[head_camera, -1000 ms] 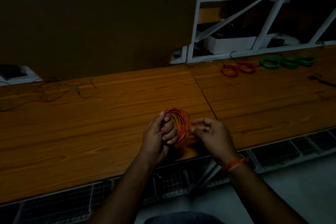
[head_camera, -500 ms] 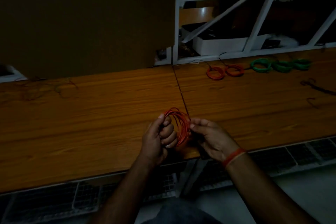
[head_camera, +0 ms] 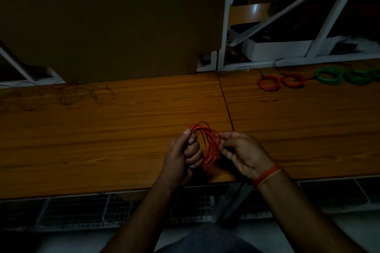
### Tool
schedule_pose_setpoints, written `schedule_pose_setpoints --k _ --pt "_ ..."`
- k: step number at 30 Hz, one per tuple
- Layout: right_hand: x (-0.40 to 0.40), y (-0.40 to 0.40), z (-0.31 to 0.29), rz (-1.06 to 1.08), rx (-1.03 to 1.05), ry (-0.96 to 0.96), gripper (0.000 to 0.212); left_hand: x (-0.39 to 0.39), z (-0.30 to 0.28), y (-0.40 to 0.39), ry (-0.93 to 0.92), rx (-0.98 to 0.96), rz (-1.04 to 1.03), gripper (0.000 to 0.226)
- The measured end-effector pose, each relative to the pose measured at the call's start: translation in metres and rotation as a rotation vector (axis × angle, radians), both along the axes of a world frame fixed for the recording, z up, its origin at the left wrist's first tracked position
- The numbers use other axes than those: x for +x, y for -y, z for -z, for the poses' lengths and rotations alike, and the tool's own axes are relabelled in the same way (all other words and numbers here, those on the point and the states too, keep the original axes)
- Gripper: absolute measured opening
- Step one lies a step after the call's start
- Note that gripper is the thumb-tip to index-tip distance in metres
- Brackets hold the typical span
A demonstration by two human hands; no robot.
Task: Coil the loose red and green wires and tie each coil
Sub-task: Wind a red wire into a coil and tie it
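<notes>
Red wire coil held between both hands above the near edge of the wooden table point(head_camera: 123, 139).

The left hand point(head_camera: 183, 156) is fisted around one side of the red coil point(head_camera: 209, 146), thumb up; the right hand point(head_camera: 242, 154) pinches the coil's opposite side with curled fingertips. Finished red coils point(head_camera: 280, 81) and green coils point(head_camera: 345, 75) lie far right, loose wires point(head_camera: 78, 94) far left.

Legible text, labels, brands, numbers, signs: none. The room is dim, and nothing on the wooden bench point(head_camera: 123, 129), the brown panel point(head_camera: 102, 16) behind it or the white box point(head_camera: 275, 48) on the shelving carries any mark that can be made out from here.
</notes>
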State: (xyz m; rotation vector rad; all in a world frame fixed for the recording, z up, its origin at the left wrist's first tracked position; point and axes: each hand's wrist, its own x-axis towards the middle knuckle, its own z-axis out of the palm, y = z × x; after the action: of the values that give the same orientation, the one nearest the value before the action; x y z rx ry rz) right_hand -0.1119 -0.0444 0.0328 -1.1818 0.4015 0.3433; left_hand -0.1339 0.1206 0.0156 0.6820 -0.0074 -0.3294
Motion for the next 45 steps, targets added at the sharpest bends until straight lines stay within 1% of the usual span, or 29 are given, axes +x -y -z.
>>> schedule_pose_setpoints --k 3,6,8,9,10,13,16,19,23,26,30,32,34,36,37,38,39,40,41,43,45 --pt "-0.005 -0.012 0.002 -0.089 -0.248 0.131 0.023 0.004 -0.003 -0.012 0.029 0.082 0.000 0.035" --pt "-0.006 -0.009 0.003 -0.197 -0.510 0.268 0.014 0.006 -0.006 -0.020 0.052 0.143 0.048 0.035" --pt "-0.004 -0.003 0.003 -0.241 -0.624 0.330 0.010 0.006 -0.006 -0.025 0.056 0.153 0.094 0.034" --pt "-0.002 0.000 0.003 -0.219 -0.620 0.331 0.010 0.006 -0.005 -0.027 0.064 0.151 0.129 0.034" --pt "-0.001 0.003 0.001 -0.179 -0.544 0.291 0.013 0.006 -0.005 -0.028 0.080 0.148 0.168 0.033" --pt "0.002 0.008 -0.006 -0.093 -0.133 0.077 0.018 0.003 -0.002 -0.028 0.129 0.142 0.265 0.037" --pt "0.000 0.009 -0.003 -0.071 0.142 -0.059 0.019 -0.002 0.000 -0.021 0.133 0.118 0.278 0.038" --pt "-0.007 0.005 0.005 -0.048 0.256 -0.126 0.019 -0.004 0.001 -0.014 0.159 0.105 0.248 0.037" --pt "-0.013 0.011 0.005 -0.044 0.255 -0.107 0.026 -0.006 0.002 -0.007 0.152 0.105 0.199 0.038" --pt "-0.018 0.022 0.002 -0.126 0.132 -0.035 0.035 -0.007 0.002 0.006 0.124 0.146 0.105 0.033" --pt "-0.029 0.034 0.001 -0.182 -0.096 0.059 0.030 -0.008 -0.003 0.025 0.119 0.190 0.003 0.030" --pt "-0.037 0.044 -0.001 -0.218 -0.133 0.088 0.032 -0.008 -0.006 0.033 0.108 0.167 -0.017 0.031" --pt "-0.043 0.056 0.000 -0.246 -0.156 0.085 0.029 -0.007 -0.008 0.042 0.101 0.139 -0.026 0.031" --pt "-0.046 0.069 0.002 -0.205 -0.226 0.099 0.023 -0.006 -0.009 0.055 0.087 0.107 -0.015 0.033" --pt "-0.046 0.076 0.004 -0.178 -0.274 0.135 0.025 -0.006 -0.009 0.063 0.069 0.085 -0.001 0.033" --pt "-0.046 0.081 0.003 -0.161 -0.312 0.178 0.041 -0.006 -0.009 0.070 0.047 0.062 0.019 0.033" --pt "-0.044 0.088 0.004 -0.151 -0.316 0.219 0.065 -0.006 -0.008 0.080 0.028 0.040 0.045 0.032" --pt "-0.042 0.092 0.004 -0.150 -0.304 0.259 0.082 -0.005 -0.007 0.089 0.017 0.022 0.072 0.031" --pt "-0.040 0.097 0.005 -0.140 -0.261 0.291 0.089 -0.006 -0.005 0.099 0.012 0.006 0.103 0.031" --pt "-0.037 0.101 0.009 -0.112 -0.210 0.347 0.090 -0.007 -0.003 0.117 0.013 -0.022 0.145 0.030" --pt "-0.037 0.113 0.016 -0.078 -0.216 0.399 0.079 -0.008 -0.003 0.138 -0.002 -0.042 0.146 0.029"
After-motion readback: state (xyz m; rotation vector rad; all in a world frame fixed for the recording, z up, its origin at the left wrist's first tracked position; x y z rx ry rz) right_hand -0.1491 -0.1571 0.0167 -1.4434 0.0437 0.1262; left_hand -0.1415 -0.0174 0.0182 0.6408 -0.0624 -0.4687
